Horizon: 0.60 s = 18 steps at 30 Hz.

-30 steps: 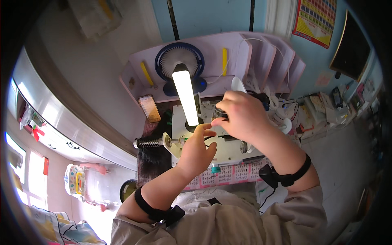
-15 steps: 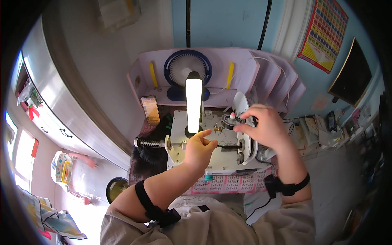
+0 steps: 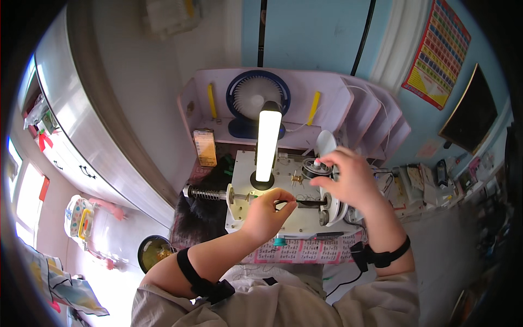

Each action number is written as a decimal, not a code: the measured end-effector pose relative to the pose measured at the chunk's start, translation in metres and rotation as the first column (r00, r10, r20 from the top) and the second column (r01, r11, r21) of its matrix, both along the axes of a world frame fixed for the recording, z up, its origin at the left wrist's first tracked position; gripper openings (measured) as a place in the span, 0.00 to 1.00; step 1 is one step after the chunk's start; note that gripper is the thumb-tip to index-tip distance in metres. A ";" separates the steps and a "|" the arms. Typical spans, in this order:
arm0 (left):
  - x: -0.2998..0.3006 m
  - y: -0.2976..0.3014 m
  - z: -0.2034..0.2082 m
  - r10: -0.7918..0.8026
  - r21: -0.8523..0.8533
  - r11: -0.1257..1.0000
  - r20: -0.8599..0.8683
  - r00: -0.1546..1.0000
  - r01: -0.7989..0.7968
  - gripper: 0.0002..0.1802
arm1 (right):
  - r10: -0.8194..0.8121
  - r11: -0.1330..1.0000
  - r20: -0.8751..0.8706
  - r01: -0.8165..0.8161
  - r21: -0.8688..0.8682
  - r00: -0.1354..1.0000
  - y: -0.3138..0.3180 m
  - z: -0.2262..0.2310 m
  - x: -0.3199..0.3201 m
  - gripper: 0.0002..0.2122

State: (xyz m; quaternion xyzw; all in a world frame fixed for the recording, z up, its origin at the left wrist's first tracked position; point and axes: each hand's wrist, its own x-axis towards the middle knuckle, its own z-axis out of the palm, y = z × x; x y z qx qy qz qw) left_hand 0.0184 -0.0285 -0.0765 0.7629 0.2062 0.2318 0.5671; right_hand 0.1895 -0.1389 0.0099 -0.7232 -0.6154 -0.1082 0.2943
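A white tabletop machine (image 3: 243,173) with a horizontal spindle stands in front of me. My left hand (image 3: 268,211) is closed in a pinch at the middle of the spindle line, on a thin dark strand (image 3: 305,203) that runs right toward the machine's round end wheels (image 3: 325,213). Over the machine's right side, my right hand (image 3: 348,177) has thumb and forefinger apart, with the forefinger close to the pink-tipped knob (image 3: 317,162) of a metal spool (image 3: 311,170). Whether it touches the knob I cannot tell. A spring-wound shaft (image 3: 210,194) sticks out on the left.
A lit lamp (image 3: 268,147) rises from the machine, close above my left hand. Dark hair-like material (image 3: 199,204) lies left of it. Behind are a phone (image 3: 205,148), a blue fan (image 3: 256,98) and a pale shelf (image 3: 188,103). Assorted items (image 3: 419,180) fill the right side.
My left forefinger has curled down into a closer pinch, with the dark strand at the fingertips. My right fingers have moved from the spool's rim to about its knob. The view has shifted slightly.
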 end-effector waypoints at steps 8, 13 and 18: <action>-0.004 -0.002 -0.005 -0.020 0.132 0.991 0.065 0.998 0.012 0.06 | 0.121 0.992 0.228 -0.108 -0.069 0.966 -0.011 -0.006 0.021 0.07; -0.008 0.002 -0.010 -0.113 0.401 0.916 0.214 0.970 0.018 0.04 | -0.067 0.986 -0.027 0.062 -0.153 0.997 -0.037 0.010 0.040 0.08; -0.014 0.004 -0.008 -0.109 0.385 0.922 0.192 0.975 0.027 0.04 | 0.125 0.981 0.547 -0.020 -0.193 0.828 -0.022 0.022 -0.019 0.22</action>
